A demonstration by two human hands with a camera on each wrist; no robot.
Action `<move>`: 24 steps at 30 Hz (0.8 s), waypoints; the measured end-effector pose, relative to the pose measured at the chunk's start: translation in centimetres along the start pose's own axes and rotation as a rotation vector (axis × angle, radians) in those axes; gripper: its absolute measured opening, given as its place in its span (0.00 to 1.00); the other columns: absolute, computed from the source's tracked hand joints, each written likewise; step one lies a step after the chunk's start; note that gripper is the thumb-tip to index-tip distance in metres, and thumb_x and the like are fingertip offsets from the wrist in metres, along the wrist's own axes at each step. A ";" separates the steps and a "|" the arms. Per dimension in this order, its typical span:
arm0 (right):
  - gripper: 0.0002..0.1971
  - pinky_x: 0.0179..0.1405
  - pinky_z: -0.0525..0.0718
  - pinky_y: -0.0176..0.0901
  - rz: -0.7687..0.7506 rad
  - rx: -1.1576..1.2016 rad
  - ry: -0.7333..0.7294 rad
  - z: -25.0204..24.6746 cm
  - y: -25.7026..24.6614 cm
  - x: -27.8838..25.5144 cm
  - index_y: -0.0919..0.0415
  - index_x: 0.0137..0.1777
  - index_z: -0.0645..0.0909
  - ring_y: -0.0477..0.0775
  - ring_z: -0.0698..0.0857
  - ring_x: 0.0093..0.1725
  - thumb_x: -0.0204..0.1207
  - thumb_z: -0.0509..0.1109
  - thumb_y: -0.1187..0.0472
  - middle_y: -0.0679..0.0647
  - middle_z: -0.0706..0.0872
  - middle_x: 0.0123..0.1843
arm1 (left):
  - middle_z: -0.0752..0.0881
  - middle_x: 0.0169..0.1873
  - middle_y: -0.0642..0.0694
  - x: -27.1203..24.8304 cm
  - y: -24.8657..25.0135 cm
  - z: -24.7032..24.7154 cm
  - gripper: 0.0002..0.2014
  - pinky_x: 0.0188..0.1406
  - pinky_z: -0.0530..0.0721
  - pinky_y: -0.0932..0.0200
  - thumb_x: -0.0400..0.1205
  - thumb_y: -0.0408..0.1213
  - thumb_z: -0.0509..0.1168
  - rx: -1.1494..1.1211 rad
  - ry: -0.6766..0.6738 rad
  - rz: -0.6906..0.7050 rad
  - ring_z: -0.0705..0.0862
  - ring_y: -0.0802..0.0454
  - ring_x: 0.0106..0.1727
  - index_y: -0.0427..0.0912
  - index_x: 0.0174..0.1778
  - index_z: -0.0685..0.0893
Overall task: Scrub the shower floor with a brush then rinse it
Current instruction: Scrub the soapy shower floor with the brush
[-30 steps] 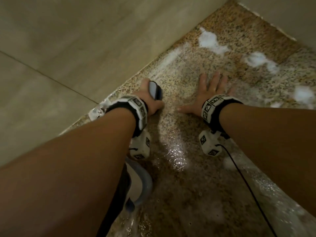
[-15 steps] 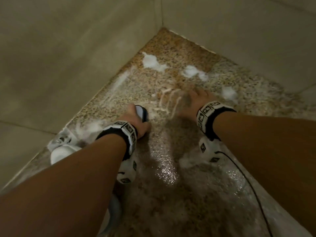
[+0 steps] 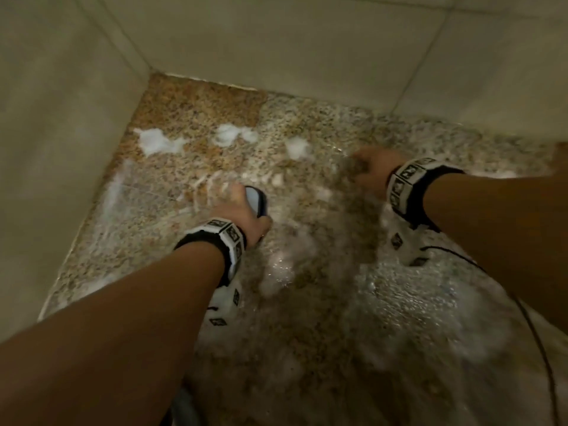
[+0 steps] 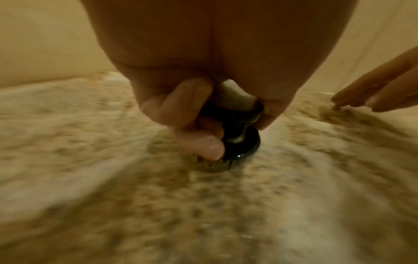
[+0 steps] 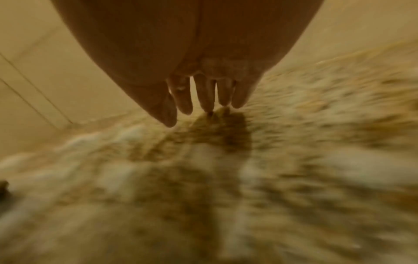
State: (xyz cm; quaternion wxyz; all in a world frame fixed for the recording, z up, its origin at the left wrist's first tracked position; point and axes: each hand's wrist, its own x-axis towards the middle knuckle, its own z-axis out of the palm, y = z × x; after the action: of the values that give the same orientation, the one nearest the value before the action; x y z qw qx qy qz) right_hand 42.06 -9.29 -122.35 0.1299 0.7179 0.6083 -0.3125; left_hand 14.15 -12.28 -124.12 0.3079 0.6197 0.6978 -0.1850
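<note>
Left hand (image 3: 242,210) grip curled round the brush (image 3: 256,200), bristles down on the wet shower floor (image 3: 307,318). Right hand (image 3: 372,172) at 3 o'clock of it, fingers (image 5: 204,94) straight, tips touching floor. Foam (image 3: 159,142) at 11 o'clock.

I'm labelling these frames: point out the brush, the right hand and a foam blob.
brush (image 4: 239,142), left wrist view, on its dark base.
right hand (image 3: 373,170), head view, on its back.
foam blob (image 3: 155,142), head view, on its middle.
</note>
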 end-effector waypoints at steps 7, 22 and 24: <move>0.27 0.75 0.75 0.57 0.181 0.168 0.086 1.6 9.4 -3.7 0.49 0.84 0.66 0.66 0.72 0.79 0.86 0.62 0.59 0.56 0.66 0.86 | 0.86 0.35 0.41 -0.1 9.4 2.6 0.43 0.20 0.79 0.58 0.86 0.57 0.63 0.144 -0.026 0.208 0.86 0.43 0.29 0.46 0.87 0.44; 0.27 0.78 0.70 0.52 0.279 0.174 0.179 0.4 13.0 -3.7 0.57 0.87 0.63 0.63 0.68 0.83 0.88 0.60 0.63 0.58 0.63 0.87 | 0.86 0.35 0.44 -3.5 17.3 6.4 0.41 0.30 0.90 0.49 0.87 0.56 0.61 0.281 -0.033 0.438 0.86 0.43 0.30 0.51 0.88 0.42; 0.28 0.81 0.69 0.55 0.293 0.173 0.157 0.1 12.7 -3.3 0.55 0.87 0.63 0.63 0.68 0.83 0.87 0.61 0.62 0.56 0.63 0.88 | 0.86 0.35 0.42 -2.1 16.3 5.0 0.43 0.28 0.88 0.51 0.86 0.57 0.62 0.260 0.015 0.362 0.87 0.43 0.30 0.49 0.88 0.42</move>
State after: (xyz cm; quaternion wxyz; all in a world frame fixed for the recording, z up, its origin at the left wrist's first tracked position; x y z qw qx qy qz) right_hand 53.95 -14.82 -122.91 0.0641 0.8294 0.4765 -0.2844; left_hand 31.16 -14.37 -124.48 0.2484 0.7708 0.5475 -0.2105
